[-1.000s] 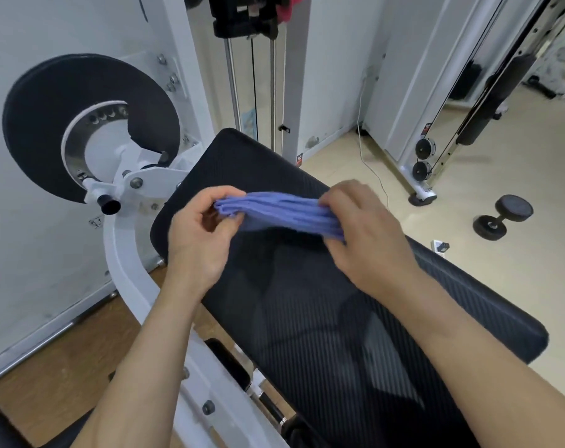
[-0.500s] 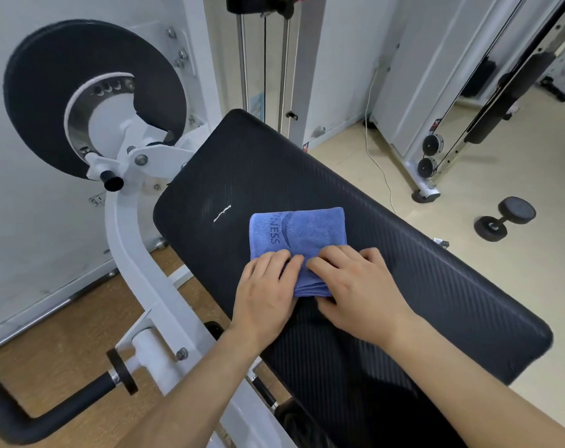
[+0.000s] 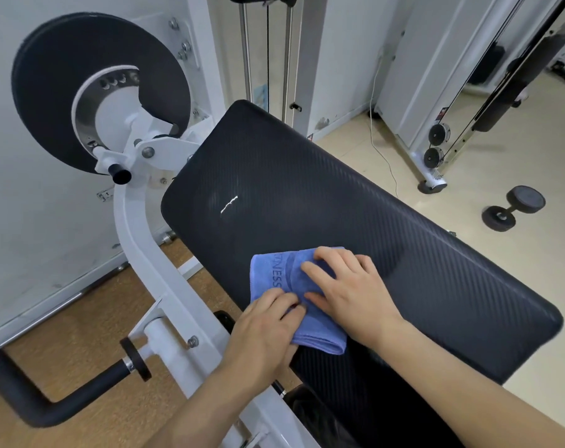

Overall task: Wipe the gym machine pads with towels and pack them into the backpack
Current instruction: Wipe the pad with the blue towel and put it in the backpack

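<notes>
I am pressing my right hand [image 3: 350, 287] flat, fingers spread, on the folded blue towel [image 3: 282, 279], while my left hand [image 3: 268, 331] is lying over its near edge, fingers loosely bent on the cloth. The towel is lying on the black pad [image 3: 355, 202], near the pad's left edge. A dumbbell [image 3: 514, 206] is sitting on the floor right of the pad.

Pad [image 3: 355, 202]: centre of frame, running upper left to lower right.
Towel [image 3: 274, 276]: on pad's lower-left part.
Hands: left hand [image 3: 265, 334] and right hand [image 3: 349, 292] on towel.
Dumbbell [image 3: 514, 206]: floor, right edge.
Disc [image 3: 54, 79]: upper left.
</notes>
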The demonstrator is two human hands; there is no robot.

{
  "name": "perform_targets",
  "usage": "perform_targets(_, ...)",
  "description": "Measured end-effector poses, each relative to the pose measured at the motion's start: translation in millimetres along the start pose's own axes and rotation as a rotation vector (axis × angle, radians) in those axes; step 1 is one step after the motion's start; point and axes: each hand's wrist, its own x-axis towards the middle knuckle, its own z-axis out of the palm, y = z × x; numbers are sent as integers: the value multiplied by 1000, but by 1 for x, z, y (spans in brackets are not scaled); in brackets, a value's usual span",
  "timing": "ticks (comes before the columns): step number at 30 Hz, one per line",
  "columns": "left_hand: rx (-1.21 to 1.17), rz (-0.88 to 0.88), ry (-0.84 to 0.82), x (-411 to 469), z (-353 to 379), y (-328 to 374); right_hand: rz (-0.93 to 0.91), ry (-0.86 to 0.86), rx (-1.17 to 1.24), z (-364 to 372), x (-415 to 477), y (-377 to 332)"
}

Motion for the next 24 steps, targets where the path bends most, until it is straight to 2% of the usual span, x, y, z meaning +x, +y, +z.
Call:
perform_targets(5,-195,-58,-196,26,-21,-17,-39,142,56,3,-5,-5)
perform_targets(7,-233,-66,-237,35,-30,-21,-92,138,105,-1,-6,-5)
perform_targets(12,-352,-244,-296,55,-46,-28,-17,-117,250,-38,-3,-5)
perform_targets(15,-371,-289,-351,67,-52,-29,29,-147,176,-42,-6,-18)
perform_targets(20,-455,-301,-379,71,-59,-32,196,69,237,-24,-5,-23)
perform_targets(24,-496,-306,-241,44,-54,-40,376,115,432,-25,-8,-21)
